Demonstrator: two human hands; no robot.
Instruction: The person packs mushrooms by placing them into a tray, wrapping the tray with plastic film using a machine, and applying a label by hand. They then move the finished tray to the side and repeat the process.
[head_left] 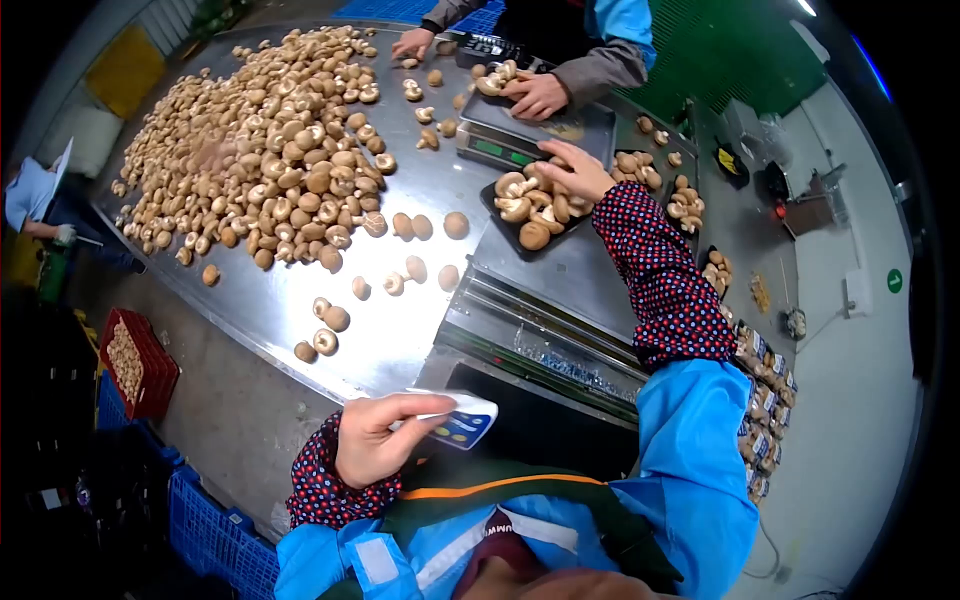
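My left hand pinches a blue-and-white printed label between thumb and fingers, close to my body at the table's front edge. My right hand reaches forward with its fingers stretched out, resting over the mushrooms in a black tray. Brown-capped mushrooms fill that tray. Just behind it, a digital scale with a green display carries more mushrooms, touched by a co-worker's hand.
A large mushroom heap covers the left of the metal table. Filled trays stand along the right, with packed bags farther down. A red crate and blue crates sit on the floor at left.
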